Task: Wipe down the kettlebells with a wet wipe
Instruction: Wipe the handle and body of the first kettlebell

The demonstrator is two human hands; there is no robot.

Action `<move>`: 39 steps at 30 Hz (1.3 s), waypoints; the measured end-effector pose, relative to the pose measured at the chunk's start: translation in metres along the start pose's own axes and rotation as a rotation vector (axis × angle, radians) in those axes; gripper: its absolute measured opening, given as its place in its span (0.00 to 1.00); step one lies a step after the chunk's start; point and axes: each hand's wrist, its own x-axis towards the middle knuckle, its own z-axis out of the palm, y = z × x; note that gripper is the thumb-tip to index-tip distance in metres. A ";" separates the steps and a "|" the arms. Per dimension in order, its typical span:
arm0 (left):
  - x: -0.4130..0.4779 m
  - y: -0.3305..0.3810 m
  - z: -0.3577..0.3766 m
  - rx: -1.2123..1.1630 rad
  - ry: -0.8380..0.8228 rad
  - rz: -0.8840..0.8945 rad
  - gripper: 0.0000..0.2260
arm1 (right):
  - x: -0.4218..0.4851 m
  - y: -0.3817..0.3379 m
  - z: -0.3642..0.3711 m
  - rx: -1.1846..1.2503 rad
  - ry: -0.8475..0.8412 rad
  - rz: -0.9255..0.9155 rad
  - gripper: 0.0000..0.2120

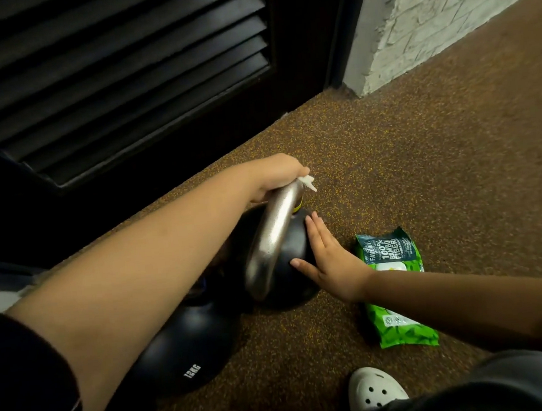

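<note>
Both hands are working on the kettlebell (288, 246) on the floor (423, 159): the left hand (277, 175) is gripping the wipe (307, 182) round the far end of the handle (274, 234), which is running away from the person, while the right hand (330, 262) is pressing flat-fingered against its right side.

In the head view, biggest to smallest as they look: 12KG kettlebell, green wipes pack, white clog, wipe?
12KG kettlebell, partly behind an arm
green wipes pack
white clog, nearer camera
wipe, mostly inside left hand
</note>
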 end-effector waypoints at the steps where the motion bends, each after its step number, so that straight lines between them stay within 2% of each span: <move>1: 0.003 0.000 0.000 0.032 0.016 0.004 0.13 | 0.000 0.000 0.000 -0.001 0.003 -0.001 0.41; 5: -0.010 0.020 0.004 0.302 0.115 0.012 0.16 | 0.000 0.001 0.002 -0.004 0.024 -0.012 0.40; 7: -0.017 0.019 0.014 0.506 0.183 0.147 0.15 | 0.000 0.000 0.002 -0.001 0.021 -0.011 0.40; 9: -0.028 0.004 0.022 0.571 0.271 0.262 0.16 | 0.000 -0.001 0.001 0.000 0.022 -0.014 0.40; 13: -0.056 -0.034 0.044 0.517 0.500 0.492 0.19 | 0.000 -0.002 0.001 0.001 0.022 -0.019 0.40; 17: -0.086 -0.052 0.066 0.552 0.512 0.409 0.29 | -0.002 -0.002 -0.001 0.008 0.005 -0.013 0.41; 19: -0.094 -0.056 0.073 0.589 0.558 0.395 0.30 | -0.002 -0.003 -0.002 0.012 0.000 -0.009 0.41; 23: -0.099 -0.062 0.077 0.809 0.614 0.364 0.32 | -0.001 -0.003 -0.003 0.007 -0.007 0.002 0.41; 28: -0.101 -0.040 0.073 0.929 0.583 0.257 0.32 | -0.002 -0.003 -0.004 0.007 -0.007 -0.002 0.40; 32: -0.080 -0.018 0.067 1.027 0.487 0.164 0.33 | -0.003 -0.003 -0.005 0.007 -0.011 -0.006 0.41; 35: -0.061 -0.001 0.058 1.079 0.439 0.111 0.29 | 0.000 -0.002 -0.004 -0.002 -0.014 -0.013 0.45; 37: -0.051 0.008 0.049 1.053 0.343 0.075 0.28 | 0.002 0.000 -0.002 -0.005 0.003 -0.016 0.50; 39: -0.038 0.017 0.037 0.907 0.268 0.039 0.26 | 0.001 0.000 -0.002 -0.012 0.003 -0.005 0.48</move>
